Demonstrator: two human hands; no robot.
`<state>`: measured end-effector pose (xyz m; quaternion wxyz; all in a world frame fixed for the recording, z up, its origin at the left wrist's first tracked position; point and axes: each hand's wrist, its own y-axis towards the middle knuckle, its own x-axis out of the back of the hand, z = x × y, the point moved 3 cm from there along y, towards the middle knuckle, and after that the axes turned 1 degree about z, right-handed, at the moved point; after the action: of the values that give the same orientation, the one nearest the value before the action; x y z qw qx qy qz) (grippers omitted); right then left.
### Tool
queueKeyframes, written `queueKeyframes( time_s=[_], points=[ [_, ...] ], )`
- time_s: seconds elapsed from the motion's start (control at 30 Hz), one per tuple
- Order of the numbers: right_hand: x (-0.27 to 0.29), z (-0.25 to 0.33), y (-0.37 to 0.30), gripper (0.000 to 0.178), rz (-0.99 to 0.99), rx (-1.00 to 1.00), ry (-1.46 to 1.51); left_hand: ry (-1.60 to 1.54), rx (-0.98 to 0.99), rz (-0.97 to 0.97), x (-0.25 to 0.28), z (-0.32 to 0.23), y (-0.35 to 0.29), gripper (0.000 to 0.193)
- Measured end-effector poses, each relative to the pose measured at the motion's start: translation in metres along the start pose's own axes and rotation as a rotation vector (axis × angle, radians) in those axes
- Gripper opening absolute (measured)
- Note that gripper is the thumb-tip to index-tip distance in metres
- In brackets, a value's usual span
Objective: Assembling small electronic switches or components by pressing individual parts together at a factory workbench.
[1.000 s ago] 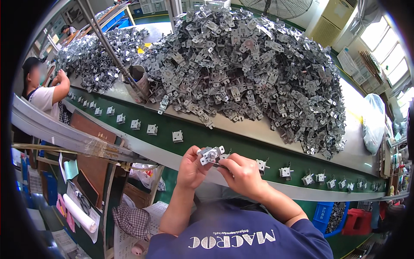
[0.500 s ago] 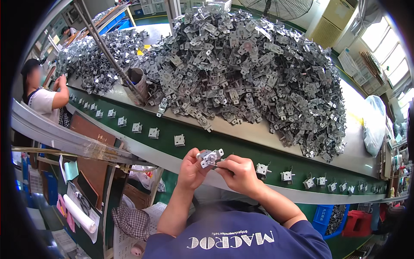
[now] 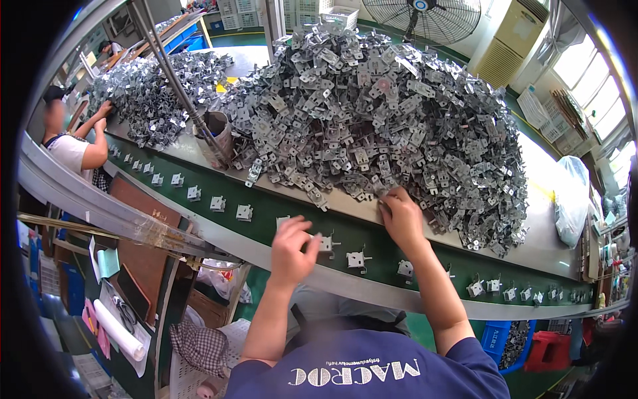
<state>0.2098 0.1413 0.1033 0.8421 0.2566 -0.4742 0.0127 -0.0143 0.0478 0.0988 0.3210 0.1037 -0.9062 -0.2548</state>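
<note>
Reaching to the near edge of the metal bracket pile [image 3: 399, 133] at twelve o'clock, your right hand [image 3: 403, 218] curls; I can't tell whether it pinches anything. Your left hand [image 3: 291, 255], at eleven, spreads loosely beside a metal unit [image 3: 325, 244] on the green belt [image 3: 362, 234]. Best tease brackets loose singly. Pale lettering [image 3: 349, 377] marks your navy shirt [image 3: 442, 376].
</note>
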Motion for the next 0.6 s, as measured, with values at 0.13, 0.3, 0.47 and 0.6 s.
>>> queueKeyframes(
  time_s=[0.13,0.3,0.47,0.6],
  points=[
    [0.001,0.012,-0.011,0.012,0.117,0.021,-0.007,0.291,0.022,-0.172,0.024,0.018,0.009,0.005],
    [0.008,0.005,-0.013,0.019,-0.055,-0.132,0.204,0.214,0.357,0.083,0.022,0.044,-0.005,0.018],
    [0.002,-0.009,-0.016,0.029,-0.012,-0.199,0.020,-0.084,0.399,0.043,0.007,0.042,-0.017,0.018],
    [0.001,-0.017,-0.016,0.026,0.021,-0.209,0.070,-0.619,0.485,-0.112,-0.003,0.034,-0.031,0.018]
  ],
)
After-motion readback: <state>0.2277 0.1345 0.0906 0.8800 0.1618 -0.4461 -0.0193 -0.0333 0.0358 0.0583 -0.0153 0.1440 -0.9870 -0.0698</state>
